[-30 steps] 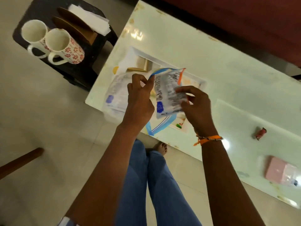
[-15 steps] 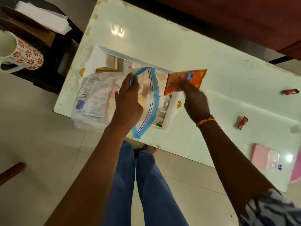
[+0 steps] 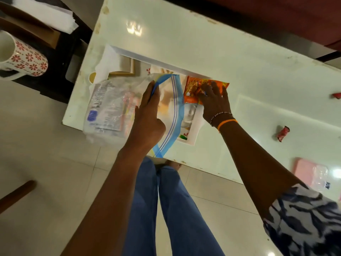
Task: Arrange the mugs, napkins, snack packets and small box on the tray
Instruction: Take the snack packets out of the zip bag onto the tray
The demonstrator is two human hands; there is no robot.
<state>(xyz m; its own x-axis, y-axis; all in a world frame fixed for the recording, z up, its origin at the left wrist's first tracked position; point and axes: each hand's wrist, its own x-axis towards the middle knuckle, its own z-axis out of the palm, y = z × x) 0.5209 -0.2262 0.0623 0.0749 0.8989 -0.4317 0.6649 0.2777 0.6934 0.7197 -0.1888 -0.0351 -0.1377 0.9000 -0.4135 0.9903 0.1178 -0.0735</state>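
A white rectangular tray (image 3: 156,59) lies on the pale table. My right hand (image 3: 215,101) presses an orange snack packet (image 3: 193,87) flat onto the tray's far right corner. My left hand (image 3: 147,115) holds the blue-striped mouth of a clear zip bag (image 3: 108,108) that lies across the tray's left side, with more packets inside it. A small wooden box (image 3: 127,68) shows on the tray behind the bag. A white mug with red flowers (image 3: 22,60) stands on a dark stool at the left, beside white napkins (image 3: 49,17).
Two small red wrapped sweets (image 3: 282,133) lie on the table to the right. A pink pack (image 3: 310,172) sits near the table's right front edge. My legs in blue jeans stand against the table's front edge. A wooden leg (image 3: 16,195) crosses the floor at left.
My right hand drew the orange packet out of the bag, carried it right and set it down on the tray. The view shifted left to right; only one mug remains in view.
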